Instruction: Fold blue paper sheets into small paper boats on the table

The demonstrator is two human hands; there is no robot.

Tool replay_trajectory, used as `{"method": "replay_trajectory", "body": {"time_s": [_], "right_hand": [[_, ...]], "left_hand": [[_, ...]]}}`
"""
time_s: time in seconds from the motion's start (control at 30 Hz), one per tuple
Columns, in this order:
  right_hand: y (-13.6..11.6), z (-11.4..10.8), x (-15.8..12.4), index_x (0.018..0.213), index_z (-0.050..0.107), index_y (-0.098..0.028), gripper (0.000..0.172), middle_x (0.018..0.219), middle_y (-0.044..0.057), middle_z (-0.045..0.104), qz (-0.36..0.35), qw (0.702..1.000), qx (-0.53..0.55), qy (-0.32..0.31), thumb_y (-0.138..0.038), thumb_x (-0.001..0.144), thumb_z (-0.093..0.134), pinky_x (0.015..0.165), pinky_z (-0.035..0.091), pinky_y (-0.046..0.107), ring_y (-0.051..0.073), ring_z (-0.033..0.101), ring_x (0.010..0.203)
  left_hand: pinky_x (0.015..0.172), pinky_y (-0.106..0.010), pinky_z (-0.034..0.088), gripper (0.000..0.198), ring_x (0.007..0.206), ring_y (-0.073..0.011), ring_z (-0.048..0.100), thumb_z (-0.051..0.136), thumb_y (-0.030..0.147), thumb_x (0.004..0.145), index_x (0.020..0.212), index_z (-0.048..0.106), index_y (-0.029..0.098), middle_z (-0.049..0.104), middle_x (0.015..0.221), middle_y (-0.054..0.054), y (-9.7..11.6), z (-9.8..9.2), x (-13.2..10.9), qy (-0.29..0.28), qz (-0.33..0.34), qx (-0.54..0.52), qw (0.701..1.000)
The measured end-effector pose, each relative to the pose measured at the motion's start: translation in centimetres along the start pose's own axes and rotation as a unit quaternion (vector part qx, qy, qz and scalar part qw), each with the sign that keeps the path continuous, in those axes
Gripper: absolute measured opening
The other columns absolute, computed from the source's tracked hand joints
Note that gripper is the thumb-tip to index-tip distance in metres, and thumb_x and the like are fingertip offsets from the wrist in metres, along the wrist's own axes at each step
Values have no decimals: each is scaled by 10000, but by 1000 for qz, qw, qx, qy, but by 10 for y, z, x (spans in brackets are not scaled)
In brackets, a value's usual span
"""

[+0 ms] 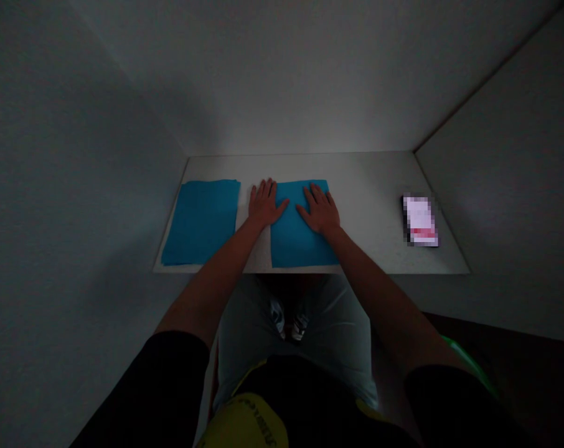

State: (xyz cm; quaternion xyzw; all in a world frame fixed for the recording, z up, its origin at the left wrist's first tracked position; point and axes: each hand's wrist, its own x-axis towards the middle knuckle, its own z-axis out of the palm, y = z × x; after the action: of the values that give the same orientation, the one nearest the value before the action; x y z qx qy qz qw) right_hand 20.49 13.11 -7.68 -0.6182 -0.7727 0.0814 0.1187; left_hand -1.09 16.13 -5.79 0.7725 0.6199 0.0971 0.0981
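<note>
Blue sheet (297, 244) under splayed right hand (322, 213)

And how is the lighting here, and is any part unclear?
All in the head view: dim overall, very dark at lower right; soft shadows on the plain grey left wall; fairly clear edges on the middle flat blue rectangular piece; bright rectangular screen pixelated.

White table (375, 174), pale flat top. Blue stack (202, 224) at left end, edges slightly uneven. Blue sheet (300, 249) lies flat near the middle, apart from stack, lower edge near table's front edge. Phone (419, 219) at right end, slightly angled, screen pixelated.
</note>
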Motion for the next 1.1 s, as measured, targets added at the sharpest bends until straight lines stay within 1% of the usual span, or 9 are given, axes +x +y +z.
{"method": "replay_trajectory", "body": {"time_s": [0.17, 0.3, 0.37, 0.47, 0.67, 0.77, 0.9, 1.0, 1.1], "right_hand": [[7, 6, 11, 1749, 288, -144, 805, 1818, 136, 268, 8, 1000, 25, 15, -640, 1118, 228, 1375, 143, 606, 318, 225, 1691], [7, 1, 7, 1742, 293, -116, 747, 1791, 156, 332, -3, 997, 55, 57, -550, 1143, 186, 1381, 142, 592, 297, 265, 1680], [3, -3, -9, 1733, 322, -131, 704, 1788, 144, 345, -35, 995, 53, 78, -506, 1152, 191, 1387, 126, 586, 282, 273, 1678], [0, -7, -49, 1712, 376, -146, 657, 1778, 135, 370, -75, 995, 28, 56, -466, 1154, 246, 1388, 126, 591, 283, 300, 1669], [17, -12, -126, 1720, 374, -205, 651, 1793, 118, 336, -64, 998, -20, 21, -503, 1149, 285, 1366, 183, 608, 312, 330, 1656], [24, -13, -141, 1731, 348, -215, 674, 1789, 121, 347, -67, 997, -26, 31, -531, 1138, 301, 1355, 215, 610, 313, 339, 1651], [23, -14, -141, 1704, 401, -242, 717, 1746, 124, 434, -54, 998, -16, 42, -621, 1096, 382, 1333, 252, 621, 337, 401, 1608], [22, -17, -139, 1636, 504, -242, 725, 1692, 126, 506, -52, 997, -3, 50, -681, 1063, 432, 1317, 278, 603, 349, 466, 1548], [21, -19, -139, 1580, 566, -250, 718, 1652, 125, 548, -54, 997, 9, 62, -711, 1039, 463, 1280, 320, 595, 363, 508, 1489]], "left_hand": [[1402, -530, 22, 801, 1726, -300, 76, 326, 530, 1105, 1753, 190, 78, 167, 1837, -175, 29, 6, -34, 31, 29, -18, 999], [1406, -498, 88, 770, 1716, -290, 153, 327, 522, 1113, 1738, 255, 80, 246, 1817, -172, 50, 17, -77, 1, 78, -21, 997], [1407, -502, 88, 782, 1715, -298, 156, 352, 542, 1106, 1728, 286, 72, 253, 1814, -180, 51, 19, -87, 0, 93, -16, 996], [1408, -498, 91, 785, 1714, -302, 156, 365, 544, 1102, 1717, 310, 59, 241, 1816, -184, 47, 18, -88, 0, 99, -13, 995], [1406, -469, 107, 727, 1708, -282, 185, 374, 506, 1100, 1710, 342, 112, 275, 1817, -145, 46, 18, -90, -22, 79, -32, 996], [1388, -496, 171, 808, 1690, -336, 225, 510, 587, 1041, 1691, 361, 130, 286, 1806, -176, 50, 16, -98, -16, 13, -50, 999], [1329, -546, 288, 1000, 1634, -428, 299, 725, 658, 886, 1641, 377, 104, 312, 1756, -258, 52, 4, -97, 17, -145, -78, 986], [1286, -495, 373, 909, 1588, -413, 387, 771, 635, 860, 1550, 471, 124, 398, 1692, -260, 51, -5, -87, 16, -212, -123, 969], [1241, -461, 435, 871, 1556, -394, 453, 797, 596, 859, 1527, 479, 137, 480, 1633, -266, 48, -10, -77, 10, -234, -173, 957]]}}
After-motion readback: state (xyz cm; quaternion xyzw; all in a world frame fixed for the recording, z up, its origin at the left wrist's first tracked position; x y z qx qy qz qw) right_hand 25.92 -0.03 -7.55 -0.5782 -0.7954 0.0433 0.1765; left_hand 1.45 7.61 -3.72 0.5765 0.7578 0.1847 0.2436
